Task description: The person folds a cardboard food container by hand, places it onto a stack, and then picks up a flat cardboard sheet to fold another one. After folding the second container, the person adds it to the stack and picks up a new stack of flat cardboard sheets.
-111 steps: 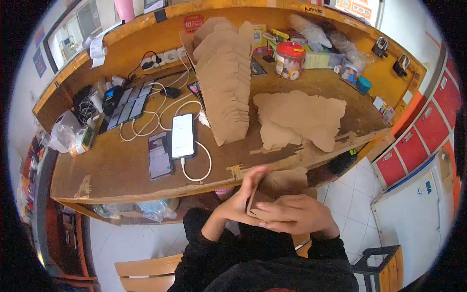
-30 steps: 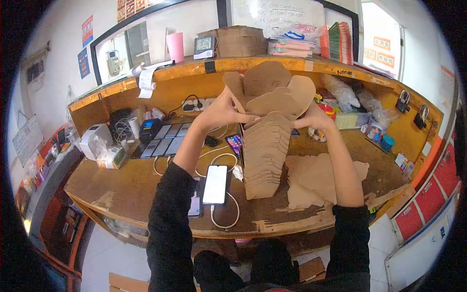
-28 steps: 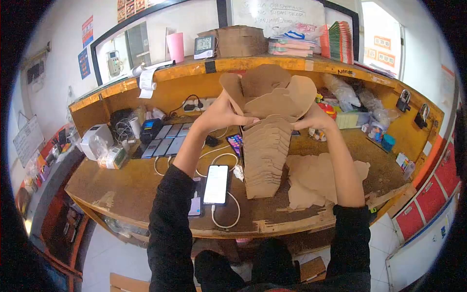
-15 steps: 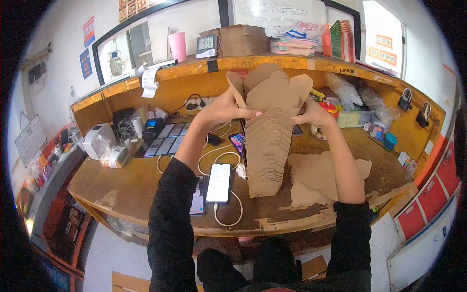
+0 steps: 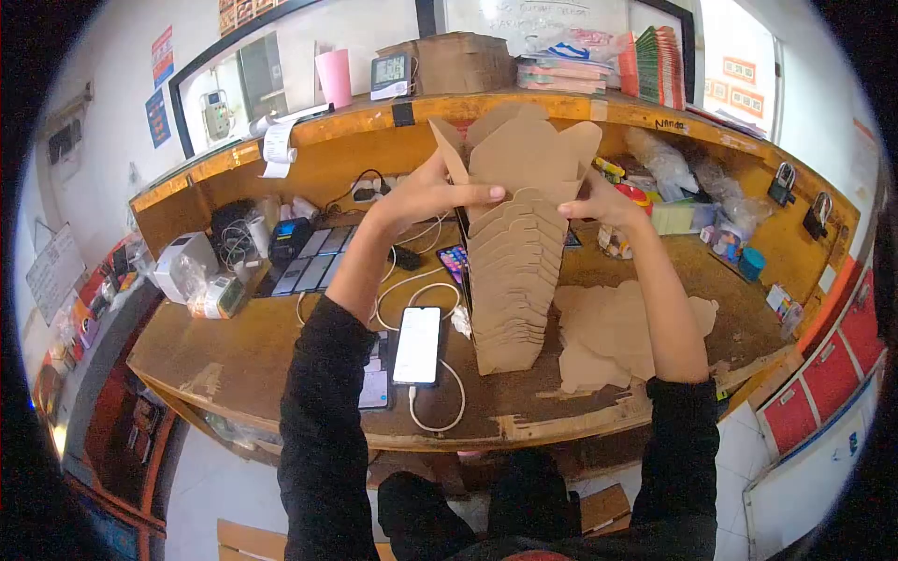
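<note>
A tall stack of nested brown cardboard boxes (image 5: 513, 280) stands on the wooden desk (image 5: 234, 360), its top box with flaps spread. My left hand (image 5: 426, 198) grips the top box at its left side, thumb across the front and fingers behind the left flap. On the right side, my right hand (image 5: 601, 204) holds the same box, thumb on the front and the other fingers partly hidden. Flat brown cardboard pieces (image 5: 608, 332) lie right of the stack. Left of it, a phone with a lit white screen (image 5: 418, 346) has a white cable plugged in.
Several phones (image 5: 318, 262) lie at the back left near a white box-shaped device (image 5: 184, 266). A raised shelf (image 5: 355, 122) bears a pink cup (image 5: 333, 79), a digital clock (image 5: 390, 75) and stacked cardboard (image 5: 463, 64). Plastic bags (image 5: 664, 168) sit at the back right.
Both hands have shifted slightly upward in view with the top box between them. The camera view has tilted a little, so the shelf shows slightly higher.
</note>
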